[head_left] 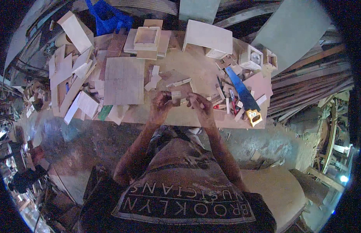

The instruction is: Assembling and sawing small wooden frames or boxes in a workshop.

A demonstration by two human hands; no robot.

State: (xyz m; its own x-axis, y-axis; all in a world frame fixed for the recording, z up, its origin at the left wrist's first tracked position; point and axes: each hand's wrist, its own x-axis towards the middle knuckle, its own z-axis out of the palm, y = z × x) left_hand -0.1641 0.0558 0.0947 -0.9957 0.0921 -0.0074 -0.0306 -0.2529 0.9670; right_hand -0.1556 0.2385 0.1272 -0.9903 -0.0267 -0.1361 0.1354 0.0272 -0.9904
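My left hand (161,101) grips a small pale wooden block (175,95) between thumb and fingers, above the workbench (168,118). My right hand (199,104) is just right of the block, its fingers bent and drawn together near a small light piece; what they hold is too small to make out. Beneath and behind the hands lie a thin wooden strip (178,82) and a small brown board (184,87). Loose wood offcuts (153,79) lie to the upper left of my left hand.
A handsaw (240,87) and small tools (232,99) lie at the right. A plywood panel (124,81) and piled boards (73,73) occupy the left. Small wooden boxes (147,35) and a white wooden piece (207,35) stand along the back, near a blue bag (106,17).
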